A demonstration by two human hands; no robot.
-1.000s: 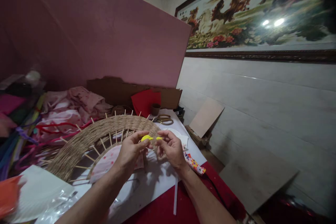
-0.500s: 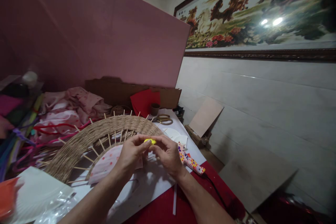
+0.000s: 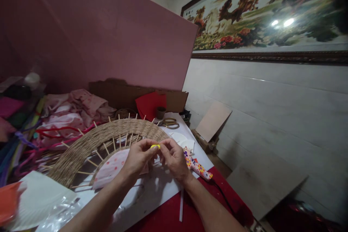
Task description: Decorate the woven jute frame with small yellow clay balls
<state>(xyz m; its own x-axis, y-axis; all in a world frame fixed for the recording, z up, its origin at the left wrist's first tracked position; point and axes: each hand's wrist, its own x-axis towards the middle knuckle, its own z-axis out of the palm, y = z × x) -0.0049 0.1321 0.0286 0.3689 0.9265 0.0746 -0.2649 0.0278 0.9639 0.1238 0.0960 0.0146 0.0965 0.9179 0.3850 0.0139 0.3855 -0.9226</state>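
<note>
A small yellow piece (image 3: 155, 146) is pinched between the fingertips of my left hand (image 3: 138, 158) and my right hand (image 3: 174, 159), which meet just above the table. Both hands are closed on it. Right behind them lies a woven straw ring (image 3: 89, 141) with thin wooden sticks poking out around it. A pink patterned paper disc (image 3: 111, 168) lies inside the ring, under my left hand. A glue gun with a colourful dotted body (image 3: 197, 166) rests on the white sheet just right of my right wrist.
Scissors (image 3: 170, 123), a small brown cup (image 3: 161, 112) and red paper (image 3: 149, 104) sit at the table's far end by a cardboard piece. Pink cloth (image 3: 73, 110) and coloured wires pile up at left. A white stick (image 3: 181, 206) lies on the red cover.
My hands have drawn closer together and the yellow piece looks smaller, now mostly covered by my fingertips. My right hand has shifted left, uncovering the glue gun.
</note>
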